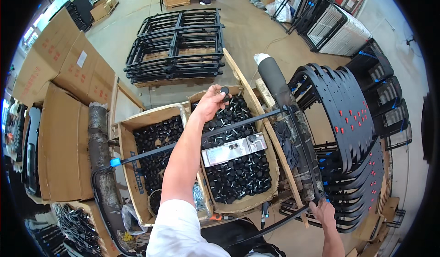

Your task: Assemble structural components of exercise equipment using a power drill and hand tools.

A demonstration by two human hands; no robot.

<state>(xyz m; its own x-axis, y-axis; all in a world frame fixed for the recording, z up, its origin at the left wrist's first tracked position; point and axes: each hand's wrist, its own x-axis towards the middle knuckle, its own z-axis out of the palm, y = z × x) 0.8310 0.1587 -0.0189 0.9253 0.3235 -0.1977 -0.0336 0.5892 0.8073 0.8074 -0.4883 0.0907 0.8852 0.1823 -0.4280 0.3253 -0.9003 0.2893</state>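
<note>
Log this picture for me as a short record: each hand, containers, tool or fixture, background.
Left hand: pinching a round black part
Right hand: holding a black tubular frame near a corner
Containers: two open cartons of black parts, side by side
Fixture: silver metal piece, right carton
Background: stacked black frames
</note>
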